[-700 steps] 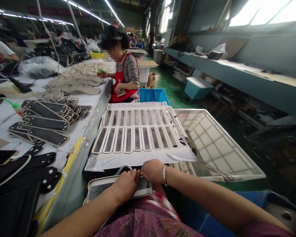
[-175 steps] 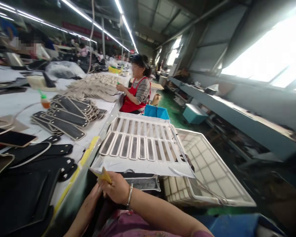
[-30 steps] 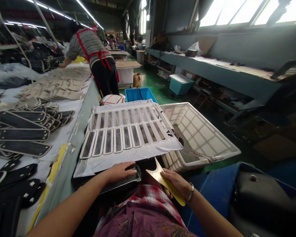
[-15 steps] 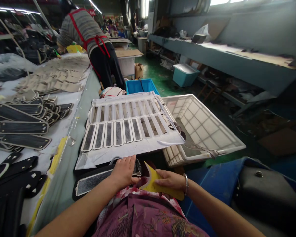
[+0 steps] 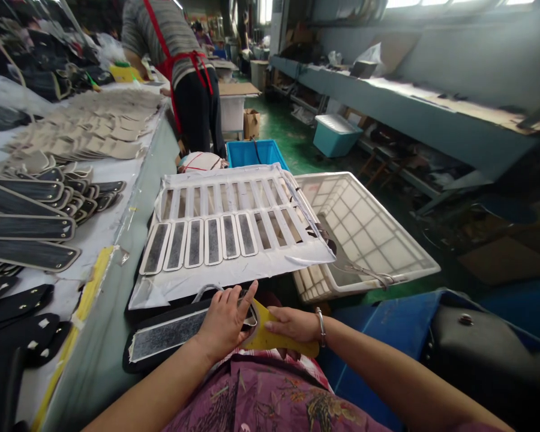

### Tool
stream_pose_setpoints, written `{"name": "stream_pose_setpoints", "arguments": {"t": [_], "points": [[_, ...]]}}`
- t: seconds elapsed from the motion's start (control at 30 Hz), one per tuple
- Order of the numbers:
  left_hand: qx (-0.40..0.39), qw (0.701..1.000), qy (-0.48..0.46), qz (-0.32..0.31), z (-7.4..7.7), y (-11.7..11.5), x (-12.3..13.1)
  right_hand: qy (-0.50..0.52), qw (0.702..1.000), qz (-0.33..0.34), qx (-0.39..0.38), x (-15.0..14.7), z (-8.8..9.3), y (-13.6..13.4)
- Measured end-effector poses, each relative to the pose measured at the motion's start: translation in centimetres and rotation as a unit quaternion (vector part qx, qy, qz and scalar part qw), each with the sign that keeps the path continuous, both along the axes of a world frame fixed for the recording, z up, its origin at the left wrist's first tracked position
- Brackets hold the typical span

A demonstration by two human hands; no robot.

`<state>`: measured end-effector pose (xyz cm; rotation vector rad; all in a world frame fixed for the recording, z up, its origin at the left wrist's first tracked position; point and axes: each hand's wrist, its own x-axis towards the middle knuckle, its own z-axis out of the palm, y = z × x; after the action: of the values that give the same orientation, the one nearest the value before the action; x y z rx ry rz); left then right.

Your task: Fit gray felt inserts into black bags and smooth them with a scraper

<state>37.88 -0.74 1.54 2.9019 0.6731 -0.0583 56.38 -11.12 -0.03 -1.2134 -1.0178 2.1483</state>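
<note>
In front of my lap lies a black padded piece [image 5: 131,355] with a speckled grey, white-edged rectangular panel [image 5: 166,337]. My left hand [image 5: 222,318] is closed over its right end, the fingers bent across it and one digit pointing up. My right hand [image 5: 294,325] grips a flat yellow piece [image 5: 261,327] with a curved edge. The left end of the yellow piece meets the black piece beside my left fingers; whether they are joined there is hidden. Just beyond is a white slotted board [image 5: 234,273], with several grey, white-rimmed strips [image 5: 213,240] in its front row.
A white plastic crate [image 5: 369,234] stands right of the board, a blue bin [image 5: 254,153] behind it. Black strips [image 5: 22,228] and beige pieces [image 5: 85,126] cover the left table. A co-worker [image 5: 180,66] in a red-trimmed apron bends over that table. Blue material [image 5: 382,330] lies at right.
My right hand has brought the yellow piece left, up against the black piece and my left hand. One left digit now points up. The co-worker has shifted right in view.
</note>
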Motion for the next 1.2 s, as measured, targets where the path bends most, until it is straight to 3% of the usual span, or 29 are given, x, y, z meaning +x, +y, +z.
{"name": "stream_pose_setpoints", "arguments": {"t": [0.43, 0.73, 0.97, 1.2], "points": [[-0.001, 0.998, 0.038, -0.055, -0.1, 1.0, -1.0, -0.041, 0.998, -0.031, -0.019, -1.3, 0.2, 0.5], [-0.066, 0.992, 0.039, -0.101, -0.1, 2.6, -1.7, -0.071, 0.988, -0.116, 0.079, -2.4, -0.7, 0.2], [-0.044, 0.991, 0.009, -0.124, -0.7, 3.1, -2.1, -0.069, 0.988, -0.122, 0.058, -2.8, -0.1, 0.6], [-0.017, 0.991, -0.02, -0.135, -1.3, 3.2, -2.3, -0.064, 0.985, -0.138, 0.083, -3.4, -0.8, 0.4]]}}
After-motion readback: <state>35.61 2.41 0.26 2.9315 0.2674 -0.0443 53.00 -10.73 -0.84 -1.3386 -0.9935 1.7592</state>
